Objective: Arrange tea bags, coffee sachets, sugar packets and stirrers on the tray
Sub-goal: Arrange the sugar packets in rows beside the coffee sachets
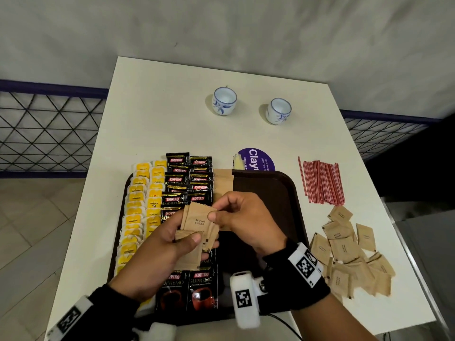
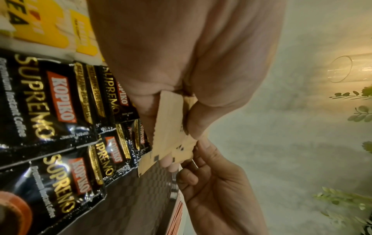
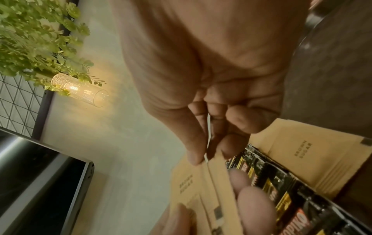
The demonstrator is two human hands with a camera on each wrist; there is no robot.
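White table [image 1: 157, 114] by grey wall [image 1: 221, 25]

Yellow tea bags [image 1: 141, 212], black-and-red coffee sachets [image 1: 187, 183], tan sugar packets [image 1: 349, 254] — red-and-white striped stirrers [image 1: 322, 182], dark brown tray [image 1: 283, 193].

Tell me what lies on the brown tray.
On the brown tray: yellow tea bags, Kopiko coffee sachets and brown sugar packets. Both hands cover its middle, hiding what lies beneath them.

Two blue-patterned white cups [image 1: 224, 101] [image 1: 278, 111] stand upright and apart on the white tabletop [image 1: 152, 124], toward its far edge. Nearer than the cups, a round purple sticker [image 1: 257, 158] lies flat. Left of the tabletop runs black wire mesh fencing [image 1: 46, 129].
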